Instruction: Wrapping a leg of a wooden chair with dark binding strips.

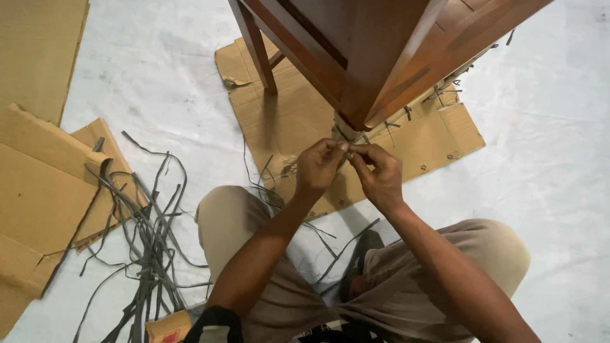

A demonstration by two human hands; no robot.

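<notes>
Floor: a pale sheet (159, 70) covered the ground, creased and scuffed, seen from the head camera looking straight down.
Cardboard: one flattened sheet (286, 121) lay under the furniture at 12 o'clock; more flattened pieces (38, 190) lay at 9 o'clock, well apart from it.
Furniture: a dark wooden piece (381, 44) stood on the cardboard at 12 o'clock, one thin leg (257, 51) at 11 o'clock, a thicker corner leg (356, 95) coming down just above the hands.
Wrap: a pale padding (343, 130) sat round the foot of the corner leg, with grey strap crossing it.
Left hand: the left hand (318, 166) was just below the leg's foot, fingertips pinched together on a thin grey strap (348, 147).
Right hand: the right hand (380, 171) met it, thumb and fingers pressed shut on the same strap; the two hands touched at the fingertips.
Progress: the strap seemed already round the padded foot, and the ends were being worked together, so the tie looked unfinished; the thin leg showed no wrap.
Loose straps: a tangle of grey straps (149, 241) lay at 8 o'clock, partly over the cardboard; short offcuts (438, 95) lay at 1 o'clock.
Containers: only the corner of a small carton (168, 327) showed at 7 o'clock; its contents could not be told.
Person: seated on the floor, knees in tan cloth (495, 248) spread either side.
</notes>
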